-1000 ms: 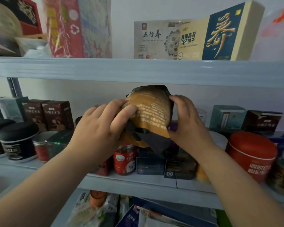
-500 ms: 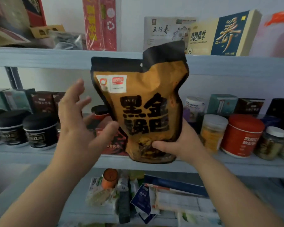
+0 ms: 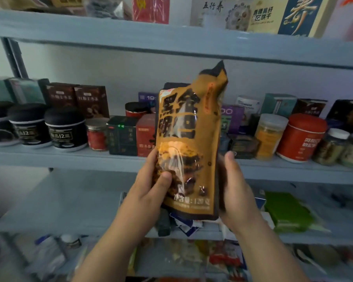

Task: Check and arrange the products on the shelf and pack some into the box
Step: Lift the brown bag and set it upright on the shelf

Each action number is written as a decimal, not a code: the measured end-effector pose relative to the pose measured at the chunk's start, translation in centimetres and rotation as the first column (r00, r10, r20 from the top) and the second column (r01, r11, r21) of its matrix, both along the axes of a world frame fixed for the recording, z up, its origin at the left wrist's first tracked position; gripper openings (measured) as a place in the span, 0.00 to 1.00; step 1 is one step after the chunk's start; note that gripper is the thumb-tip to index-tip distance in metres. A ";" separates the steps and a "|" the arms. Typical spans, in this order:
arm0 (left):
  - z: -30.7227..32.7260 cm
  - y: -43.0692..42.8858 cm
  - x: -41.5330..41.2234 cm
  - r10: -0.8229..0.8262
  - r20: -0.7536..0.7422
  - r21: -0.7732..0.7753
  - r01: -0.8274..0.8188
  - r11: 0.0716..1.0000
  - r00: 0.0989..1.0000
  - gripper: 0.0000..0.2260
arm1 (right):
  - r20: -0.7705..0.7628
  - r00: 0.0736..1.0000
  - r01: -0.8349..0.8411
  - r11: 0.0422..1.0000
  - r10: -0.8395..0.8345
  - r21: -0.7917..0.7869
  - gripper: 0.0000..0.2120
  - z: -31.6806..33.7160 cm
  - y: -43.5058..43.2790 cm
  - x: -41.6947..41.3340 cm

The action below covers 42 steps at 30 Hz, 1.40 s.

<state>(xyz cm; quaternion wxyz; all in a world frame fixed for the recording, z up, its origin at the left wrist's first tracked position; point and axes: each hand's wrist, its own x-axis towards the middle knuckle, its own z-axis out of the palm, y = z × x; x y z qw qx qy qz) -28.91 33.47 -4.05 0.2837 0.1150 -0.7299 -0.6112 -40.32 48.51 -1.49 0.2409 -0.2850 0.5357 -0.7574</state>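
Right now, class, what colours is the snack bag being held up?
The snack bag is golden-orange with black trim and black lettering; the head view shows it best.

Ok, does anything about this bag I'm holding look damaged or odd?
The orange pouch, gripped by the left hand and right hand, has a crumpled top bent into a point. No tear or spill shows.

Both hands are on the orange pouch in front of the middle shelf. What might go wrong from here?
1. The left hand and right hand grip only the lower part of the orange pouch; its tall top could flop or the bag slip.
2. The middle shelf behind it is crowded; pushing the pouch in there may topple the red-filled jar or nearby boxes.
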 end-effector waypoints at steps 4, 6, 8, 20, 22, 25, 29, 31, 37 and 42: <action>-1.3 0.7 0.6 -0.083 -0.161 0.350 0.136 0.927 0.983 0.24 | -0.110 0.994 -0.012 1.000 0.010 -0.020 0.16 -1.3 0.0 0.5; -1.4 1.2 1.0 -0.100 -0.198 0.412 0.175 0.894 0.975 0.23 | -0.125 0.991 -0.038 0.999 0.037 -0.008 0.25 -1.7 0.2 0.2; -1.9 1.3 1.2 -0.172 -0.192 0.441 0.242 0.865 0.966 0.25 | -0.098 0.987 -0.122 0.992 0.124 0.025 0.46 -2.0 0.3 -0.1; -2.7 0.3 1.8 -0.280 0.073 0.207 0.260 0.943 0.957 0.37 | -0.227 0.972 0.132 0.945 -0.064 0.299 0.43 -3.5 0.7 1.0; -2.9 0.0 1.8 -0.276 0.040 0.270 0.255 0.928 0.960 0.33 | -0.172 0.985 0.058 0.951 -0.005 0.305 0.43 -3.6 1.0 0.3; -3.4 -0.5 1.9 -0.285 0.006 0.318 0.268 0.909 0.959 0.41 | -0.131 0.971 -0.141 0.921 0.201 0.364 0.41 -3.3 1.7 -0.4; -3.4 -1.0 2.1 -0.298 0.031 0.308 0.274 0.911 0.954 0.43 | -0.130 0.976 -0.126 0.944 0.172 0.304 0.42 -3.7 1.5 -0.2; -3.2 -1.3 2.3 -0.337 0.074 0.270 0.306 0.913 0.939 0.44 | -0.117 0.988 -0.069 0.961 0.104 0.268 0.40 -4.2 1.0 0.0; -3.0 -1.3 2.3 -0.279 0.104 0.178 0.258 0.950 0.955 0.41 | -0.164 0.986 0.056 0.959 -0.010 0.278 0.30 -4.7 -0.3 1.2; -4.2 -1.2 2.0 -0.141 0.028 0.216 0.131 0.967 0.990 0.32 | -0.192 0.981 0.034 0.964 0.019 0.265 0.29 -4.5 -0.3 1.5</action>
